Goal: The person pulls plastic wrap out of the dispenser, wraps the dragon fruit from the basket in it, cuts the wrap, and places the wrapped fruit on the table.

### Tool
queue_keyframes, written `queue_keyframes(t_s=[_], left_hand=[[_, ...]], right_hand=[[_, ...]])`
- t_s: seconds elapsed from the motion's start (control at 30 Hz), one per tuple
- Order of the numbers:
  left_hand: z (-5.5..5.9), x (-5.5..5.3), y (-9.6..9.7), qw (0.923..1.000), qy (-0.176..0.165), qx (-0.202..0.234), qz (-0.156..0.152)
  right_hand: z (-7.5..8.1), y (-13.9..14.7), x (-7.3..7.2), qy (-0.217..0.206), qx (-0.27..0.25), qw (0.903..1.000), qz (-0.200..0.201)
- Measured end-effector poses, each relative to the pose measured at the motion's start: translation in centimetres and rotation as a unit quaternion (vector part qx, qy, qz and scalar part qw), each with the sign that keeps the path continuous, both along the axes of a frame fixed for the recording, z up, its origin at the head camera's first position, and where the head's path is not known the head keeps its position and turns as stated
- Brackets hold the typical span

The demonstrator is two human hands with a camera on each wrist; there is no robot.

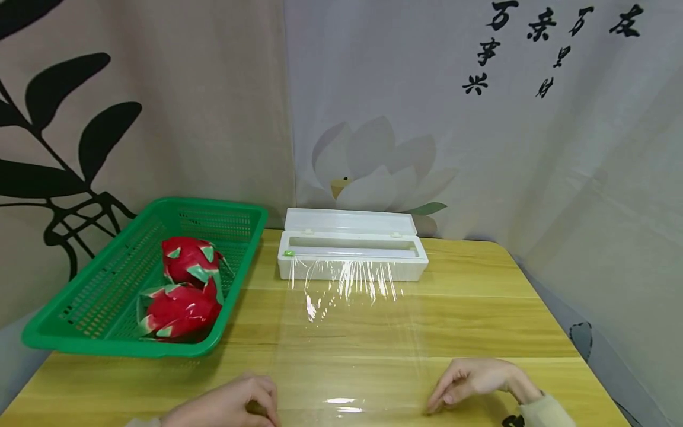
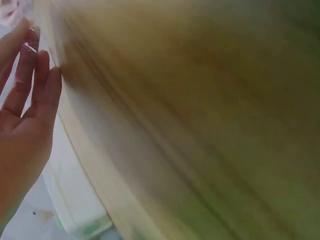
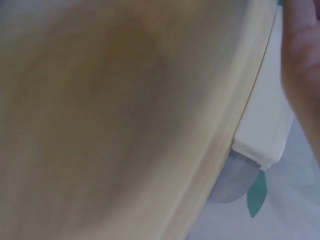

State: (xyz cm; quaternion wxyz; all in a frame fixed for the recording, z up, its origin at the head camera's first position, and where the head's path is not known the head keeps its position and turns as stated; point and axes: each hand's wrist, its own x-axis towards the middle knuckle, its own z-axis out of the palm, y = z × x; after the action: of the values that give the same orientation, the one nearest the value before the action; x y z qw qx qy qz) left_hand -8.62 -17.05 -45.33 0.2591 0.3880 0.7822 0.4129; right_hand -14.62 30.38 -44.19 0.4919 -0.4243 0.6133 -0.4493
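Note:
A clear sheet of plastic wrap [image 1: 347,344] stretches from a white wrap dispenser box [image 1: 352,270] over the wooden table toward me. At the sheet's near left corner, my left hand [image 1: 232,403] pinches the film between thumb and fingers; its fingertips are partly cut off below. Small glints of film show by the left hand [image 2: 30,95] in the left wrist view. My right hand [image 1: 477,382] pinches the near right edge, fingers pointing down close to the tabletop. Only part of the right hand [image 3: 302,65] enters the right wrist view. The dispenser's lid [image 1: 349,221] is raised.
On the left side of the table [image 1: 480,296] stands a green plastic basket [image 1: 80,344]. Inside are two red dragon fruits, the upper [image 1: 187,258] and the lower [image 1: 184,311], apparently wrapped in film. A printed curtain [image 1: 213,118] hangs behind.

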Motion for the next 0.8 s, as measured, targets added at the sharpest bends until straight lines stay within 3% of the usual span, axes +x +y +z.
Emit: queue_keyframes(t_s=[0.13,0.23,0.33,0.5,0.63,0.73,0.8], left_hand=[[0.1,0.1,0.2,0.9989,0.012,-0.045,0.012],[0.3,0.3,0.4,0.9967,-0.011,-0.07,0.04],[0.4,0.4,0.7,0.9955,-0.007,-0.074,0.058],[0.4,0.6,1.1,0.9952,0.081,-0.049,0.024],[0.3,0.6,1.2,0.9914,0.125,-0.041,0.007],[0.0,0.5,1.2,0.9805,0.191,-0.047,-0.007],[-0.2,0.5,1.1,0.9653,0.254,-0.056,-0.021]], right_hand=[[-0.5,0.7,0.2,-0.033,0.012,0.9992,-0.019],[-0.6,1.2,0.3,-0.056,0.019,0.9977,-0.034],[-0.4,1.7,0.4,-0.071,0.028,0.9961,-0.044],[-0.1,2.2,0.4,-0.06,0.032,0.9971,-0.035],[0.3,2.0,0.5,-0.038,0.026,0.9988,-0.017],[0.7,1.7,0.6,-0.046,0.034,0.9983,-0.013],[1.0,1.6,0.7,-0.064,0.049,0.9966,-0.021]])
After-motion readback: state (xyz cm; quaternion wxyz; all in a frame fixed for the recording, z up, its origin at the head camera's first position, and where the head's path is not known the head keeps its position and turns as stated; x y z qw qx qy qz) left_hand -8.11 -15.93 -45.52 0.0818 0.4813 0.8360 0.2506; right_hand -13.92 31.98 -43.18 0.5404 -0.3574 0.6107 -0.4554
